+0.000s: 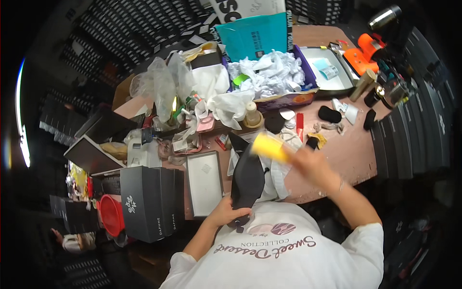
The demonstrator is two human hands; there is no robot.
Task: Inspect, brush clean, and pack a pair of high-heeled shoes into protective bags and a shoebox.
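A black pointed shoe (248,178) stands lengthwise in front of my body, its toe towards the table and its underside partly facing up. My left hand (230,212) is closed around its near end, thumb across it. Just to the right, my right hand (315,167) grips a yellow block (270,147), smeared by motion, so its exact kind is unclear. The block is close to the upper part of the shoe; whether they touch I cannot tell. White paper (276,178) lies beside and under the shoe at the table edge.
An open box lid (204,188) lies left of the shoe, next to dark shoe boxes (144,202) and a red basket (110,216). Crumpled paper (272,72) fills a purple box behind. An orange tape dispenser (365,54) stands far right, near stacked boxes (409,139).
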